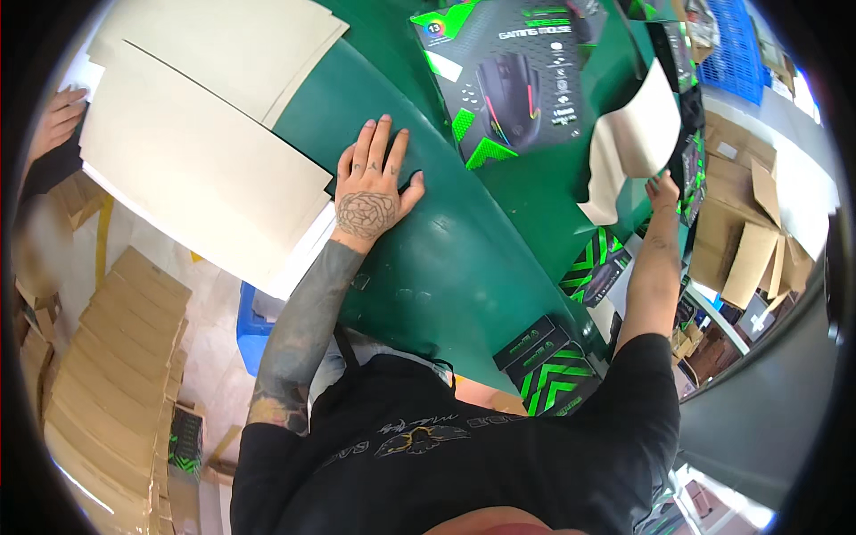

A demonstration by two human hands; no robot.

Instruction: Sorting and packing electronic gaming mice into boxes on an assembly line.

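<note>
My left hand (370,187) lies flat on the green table (437,241), fingers spread, holding nothing. Beside it are stacked large cream sheets (214,169), their right edge close to my wrist. Out to the right, my right hand (662,190) is closed at the lower edge of a curled cream sheet (637,134); its fingertips are partly hidden. The sheet bends up off the tabletop. Between my hands, farther away, lies a large black-and-green printed package (513,89) with a picture of a computer mouse.
Small black-and-green boxes (553,366) sit at the table's near right edge, more by my right forearm. Another person's hand (62,120) is at the far left. Cardboard (125,357) is stacked at lower left, near a blue bin (254,330). Open cartons (740,214) and a blue crate (733,53) stand right.
</note>
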